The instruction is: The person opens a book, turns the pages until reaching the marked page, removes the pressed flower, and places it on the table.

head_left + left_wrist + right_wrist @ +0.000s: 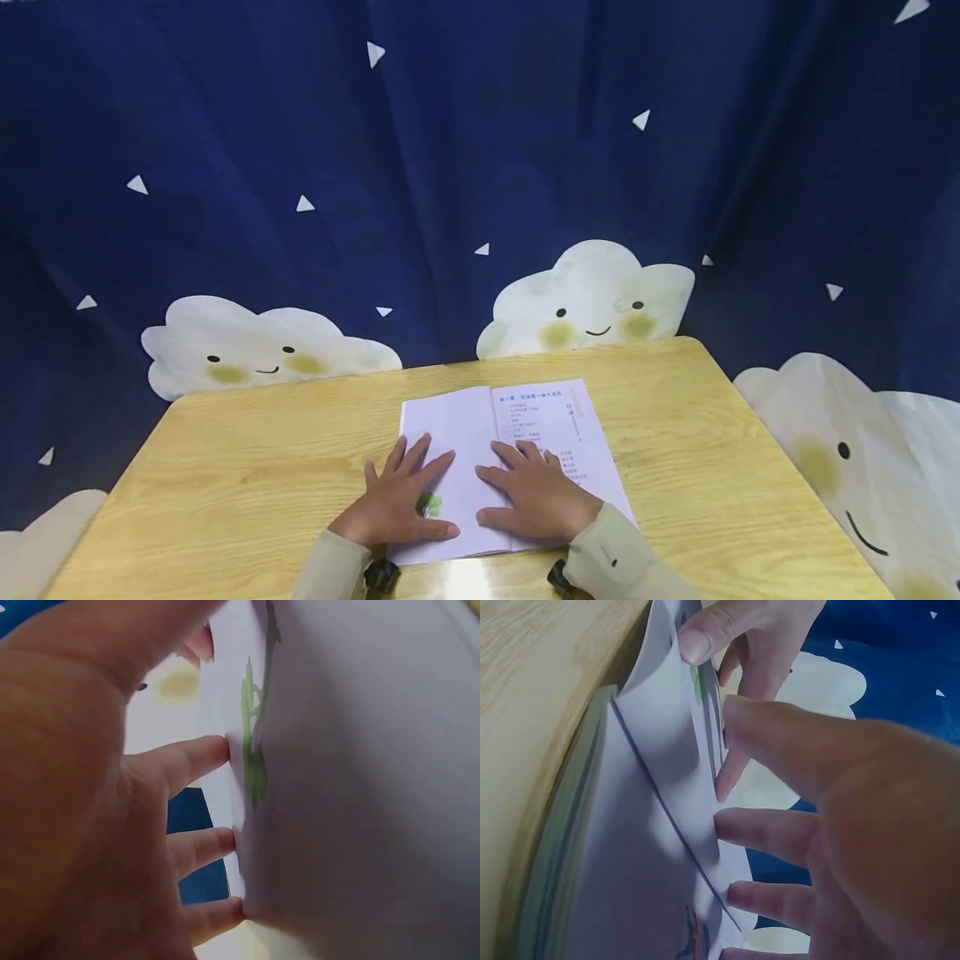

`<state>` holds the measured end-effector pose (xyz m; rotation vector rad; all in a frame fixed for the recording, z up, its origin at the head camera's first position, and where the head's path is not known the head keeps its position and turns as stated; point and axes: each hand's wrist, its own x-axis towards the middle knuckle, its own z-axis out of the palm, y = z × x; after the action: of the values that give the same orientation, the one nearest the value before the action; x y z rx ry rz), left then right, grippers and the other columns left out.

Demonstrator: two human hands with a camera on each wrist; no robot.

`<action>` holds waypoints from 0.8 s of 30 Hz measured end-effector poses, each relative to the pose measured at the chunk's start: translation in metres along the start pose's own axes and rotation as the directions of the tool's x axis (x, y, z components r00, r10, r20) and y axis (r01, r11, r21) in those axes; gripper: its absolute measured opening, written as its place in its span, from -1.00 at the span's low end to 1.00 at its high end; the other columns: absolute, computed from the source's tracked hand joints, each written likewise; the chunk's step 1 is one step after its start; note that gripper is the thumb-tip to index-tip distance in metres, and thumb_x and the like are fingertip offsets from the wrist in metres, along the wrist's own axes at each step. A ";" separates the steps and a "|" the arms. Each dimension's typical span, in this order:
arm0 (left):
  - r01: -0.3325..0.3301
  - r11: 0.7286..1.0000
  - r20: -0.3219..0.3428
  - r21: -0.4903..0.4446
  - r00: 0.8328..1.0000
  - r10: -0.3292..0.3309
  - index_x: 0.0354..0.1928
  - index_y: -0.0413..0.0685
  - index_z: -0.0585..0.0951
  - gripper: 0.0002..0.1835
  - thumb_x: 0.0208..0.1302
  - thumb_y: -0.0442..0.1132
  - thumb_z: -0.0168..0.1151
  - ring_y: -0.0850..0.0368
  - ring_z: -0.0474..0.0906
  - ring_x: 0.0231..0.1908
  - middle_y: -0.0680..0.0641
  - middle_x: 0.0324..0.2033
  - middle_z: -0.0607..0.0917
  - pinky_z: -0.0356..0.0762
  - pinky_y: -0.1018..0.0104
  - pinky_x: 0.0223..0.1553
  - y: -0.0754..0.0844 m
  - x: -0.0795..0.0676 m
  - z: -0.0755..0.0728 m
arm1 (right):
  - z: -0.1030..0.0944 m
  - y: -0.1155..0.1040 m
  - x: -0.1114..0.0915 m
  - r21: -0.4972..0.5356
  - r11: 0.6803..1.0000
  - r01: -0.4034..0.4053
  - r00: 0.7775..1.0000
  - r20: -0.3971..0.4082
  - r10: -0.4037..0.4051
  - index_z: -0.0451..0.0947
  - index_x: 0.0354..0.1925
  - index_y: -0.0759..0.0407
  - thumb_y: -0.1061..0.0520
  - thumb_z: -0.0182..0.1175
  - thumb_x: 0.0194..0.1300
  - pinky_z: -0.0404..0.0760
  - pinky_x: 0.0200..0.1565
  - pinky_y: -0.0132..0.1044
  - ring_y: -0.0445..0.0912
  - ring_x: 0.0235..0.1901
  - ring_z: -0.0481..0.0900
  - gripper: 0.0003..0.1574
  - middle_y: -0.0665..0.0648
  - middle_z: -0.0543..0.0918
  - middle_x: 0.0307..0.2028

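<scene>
An open book point(465, 417) lies on the wooden table, its left page mostly blank with a green plant drawing point(255, 750) low down. Printed lines run down the right page point(536, 408). My left hand point(405, 500) rests spread on the left page, fingertips on the paper. Across from it, my right hand point(536, 496) lies with spread fingers over the right page, its thumb and fingertips reaching toward the fold. In the right wrist view, the page edges point(570, 825) show the book's thickness, and both hands press on the paper. Neither hand holds anything.
The wooden table point(247, 467) extends to both sides of the book. Behind it hangs a dark blue curtain point(450, 167) with white clouds and triangles. A dark strap point(381, 575) sits at the left wrist, another point(560, 577) at the right.
</scene>
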<state>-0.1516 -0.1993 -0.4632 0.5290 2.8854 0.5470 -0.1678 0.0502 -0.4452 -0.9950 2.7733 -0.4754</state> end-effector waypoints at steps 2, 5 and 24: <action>0.001 1.000 -0.007 0.012 1.000 -0.001 0.43 0.27 0.28 0.04 -0.12 0.51 0.26 -0.42 -0.16 0.42 -0.20 0.47 0.08 -0.24 -0.68 0.04 -0.001 0.000 0.000 | -0.001 0.001 0.002 0.010 1.000 0.008 1.000 -0.016 -0.008 0.46 0.28 -0.10 -0.41 0.04 0.29 0.30 0.08 0.31 0.23 0.29 0.26 -0.26 0.19 0.32 0.37; 0.003 1.000 -0.019 0.008 1.000 -0.003 0.43 0.26 0.29 0.05 -0.14 0.52 0.27 -0.42 -0.14 0.41 -0.20 0.46 0.10 -0.24 -0.68 0.05 0.000 0.001 0.001 | -0.004 0.005 0.004 0.059 0.998 0.006 0.999 -0.051 -0.002 0.47 0.27 -0.08 -0.40 0.01 0.32 0.34 0.03 0.29 0.19 0.25 0.32 -0.28 0.18 0.36 0.33; -0.027 0.999 -0.057 -0.043 0.998 0.024 0.41 0.19 0.32 0.07 -0.19 0.47 0.34 -0.48 -0.16 0.40 -0.25 0.45 0.12 -0.32 -0.69 0.02 -0.002 -0.001 0.003 | -0.030 0.087 0.014 0.200 0.926 -0.321 0.938 -0.065 0.340 0.09 0.48 0.08 -0.48 0.31 -0.04 -0.14 0.34 0.30 0.28 0.45 -0.16 0.31 0.33 -0.06 0.49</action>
<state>-0.1504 -0.2006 -0.4670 0.5532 2.9163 0.6368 -0.2379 0.1121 -0.4479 -0.4592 2.8344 -0.7302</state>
